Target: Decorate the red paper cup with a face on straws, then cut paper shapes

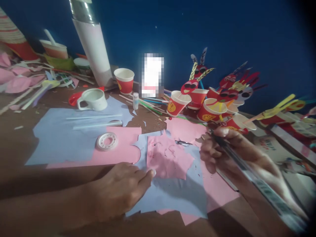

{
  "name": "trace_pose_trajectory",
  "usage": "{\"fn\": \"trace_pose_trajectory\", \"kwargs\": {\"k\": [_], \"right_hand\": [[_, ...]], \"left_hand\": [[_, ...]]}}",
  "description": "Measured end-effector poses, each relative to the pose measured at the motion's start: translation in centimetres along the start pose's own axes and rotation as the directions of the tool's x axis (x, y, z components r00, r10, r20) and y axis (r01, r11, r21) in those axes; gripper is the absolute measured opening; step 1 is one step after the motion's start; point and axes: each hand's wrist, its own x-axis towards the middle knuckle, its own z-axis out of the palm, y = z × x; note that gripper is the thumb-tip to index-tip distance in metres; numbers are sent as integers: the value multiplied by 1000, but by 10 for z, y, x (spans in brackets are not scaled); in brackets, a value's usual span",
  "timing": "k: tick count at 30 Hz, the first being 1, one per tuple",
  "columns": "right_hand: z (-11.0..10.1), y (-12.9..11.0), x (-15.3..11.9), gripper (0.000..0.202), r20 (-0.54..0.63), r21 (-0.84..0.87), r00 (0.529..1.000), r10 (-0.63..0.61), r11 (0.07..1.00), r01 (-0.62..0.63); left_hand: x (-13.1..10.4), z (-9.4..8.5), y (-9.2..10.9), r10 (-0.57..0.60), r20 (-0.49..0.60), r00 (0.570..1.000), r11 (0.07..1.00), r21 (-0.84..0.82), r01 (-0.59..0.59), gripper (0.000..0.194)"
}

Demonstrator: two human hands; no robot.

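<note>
My right hand [229,154] grips a slim pen [240,164] with a clear barrel, raised over the right side of the papers. The pen's tip end points up and left. My left hand [125,186] rests low on the blue sheet [177,194], fingers curled under and thumb side at the lower left corner of a small pink paper piece [170,158]. Whether it holds anything is hidden. Curved cuts or marks show on that pink piece. A metal-tipped tool [183,143] lies at its upper right edge.
A white tape roll [107,141], clear straws [97,125] and a white mug [93,99] stand or lie on papers at left. Behind are a small bottle [135,100], a red cup [124,80] and a tall flask [95,52]. Decorated paper cups [179,102] crowd the right.
</note>
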Motion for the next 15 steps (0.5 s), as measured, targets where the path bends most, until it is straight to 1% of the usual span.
{"fn": "trace_pose_trajectory", "kwargs": {"k": [1,2,3,4,5,6,8,11,13,15], "right_hand": [[6,5,3,23,21,121,999,32,992,-35],[13,10,6,26,55,262,995,82,960,-94],[21,15,8,24,86,380,988,127,913,-151],[29,18,10,19,122,464,978,167,862,-205],[37,21,12,12,169,504,965,201,824,-260],[44,23,14,11,207,494,953,221,817,-297],[55,24,19,19,260,377,931,256,861,-341],[64,25,28,20,283,89,915,287,942,-323],[67,26,34,17,307,-60,898,315,948,-312],[71,30,38,11,317,-155,884,343,938,-309]], "left_hand": [[0,-1,0,2,7,1000,1000,-4,-2,42],[0,-1,0,9,14,1000,1000,-10,-8,44],[0,-3,0,14,18,1000,1000,-17,-14,45],[0,-4,0,17,24,1000,999,-27,-17,46],[1,-6,0,17,30,999,999,-39,-16,46],[1,-7,0,8,23,1000,999,-50,-7,45],[2,-10,1,-37,-40,999,997,-62,35,39],[4,-9,4,-111,-153,982,992,-84,99,30],[5,-5,6,-156,-179,971,986,-90,142,29],[6,-1,7,-193,-180,965,980,-81,181,31]]}}
